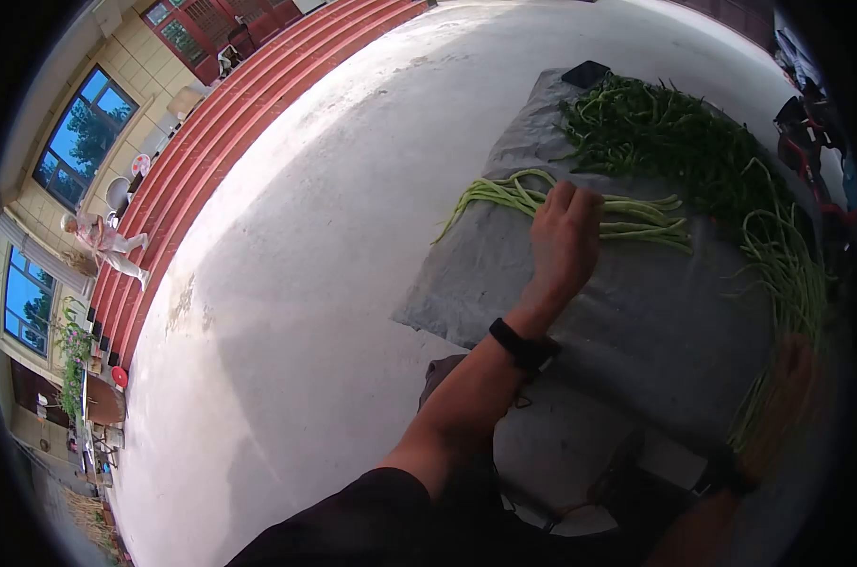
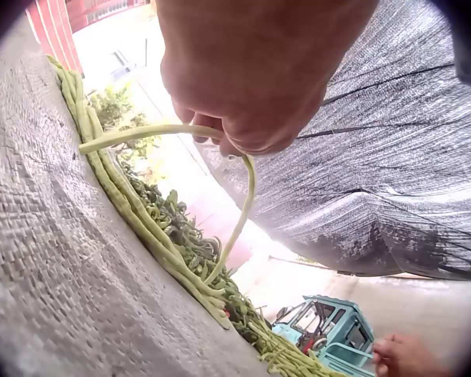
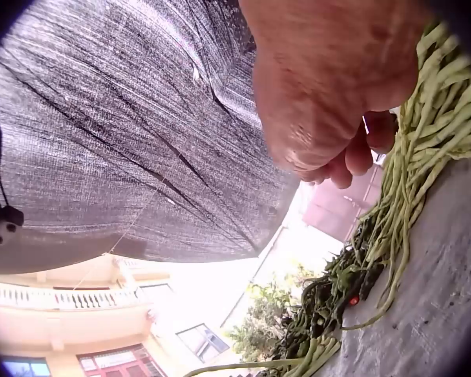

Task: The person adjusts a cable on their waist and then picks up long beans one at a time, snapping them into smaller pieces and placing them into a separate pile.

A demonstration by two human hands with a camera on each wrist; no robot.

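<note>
My left hand (image 1: pixel 568 231) pinches a long green bean (image 2: pixel 161 129), which bends down on both sides of the fingers in the left wrist view. Below it, a small row of long beans (image 1: pixel 504 194) lies across the grey woven sheet (image 1: pixel 636 293). At the right side, my right hand (image 1: pixel 789 378) is beside a bigger bundle of long beans (image 1: pixel 792 274). Its fingers (image 3: pixel 358 159) hang loosely bent in the right wrist view, with beans behind them and nothing visible in their grasp.
A heap of green peppers (image 1: pixel 655 128) covers the sheet's far end, beside a dark phone-like object (image 1: pixel 586 74). A person (image 1: pixel 102 241) is by the red steps (image 1: pixel 230 142) at left. A teal vehicle (image 2: pixel 334 330) stands beyond the sheet.
</note>
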